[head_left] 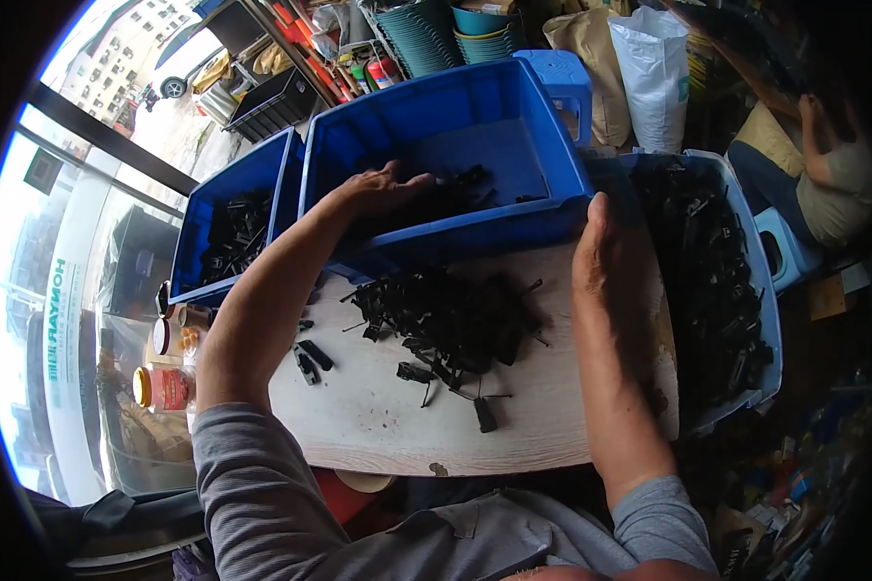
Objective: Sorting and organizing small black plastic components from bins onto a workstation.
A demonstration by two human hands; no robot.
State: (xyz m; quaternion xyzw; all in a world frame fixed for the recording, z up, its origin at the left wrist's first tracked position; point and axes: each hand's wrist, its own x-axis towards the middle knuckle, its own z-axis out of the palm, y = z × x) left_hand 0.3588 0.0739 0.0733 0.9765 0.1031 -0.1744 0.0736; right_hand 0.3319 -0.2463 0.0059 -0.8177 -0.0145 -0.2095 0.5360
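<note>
A large blue plastic bin [436,232] rests at the far side of the table, with small black plastic parts [470,184] inside near its front wall. My left hand [383,189] reaches over that wall into the bin, thumb and fingers apart, above the parts. My right hand [594,247] is at the bin's front right corner, gripping its edge; most of its fingers are hidden. In front of the bin lies a heap of black parts [446,315], some with thin stems sticking out. A few loose black pieces [310,358] lie left of the heap.
A smaller blue bin [189,242] of black parts stands left, a pale blue tub [770,339] of them right. Jars [165,387] stand by the table's left edge. A blue stool [562,82] and sacks [649,77] are behind. Another person [833,184] sits at right.
</note>
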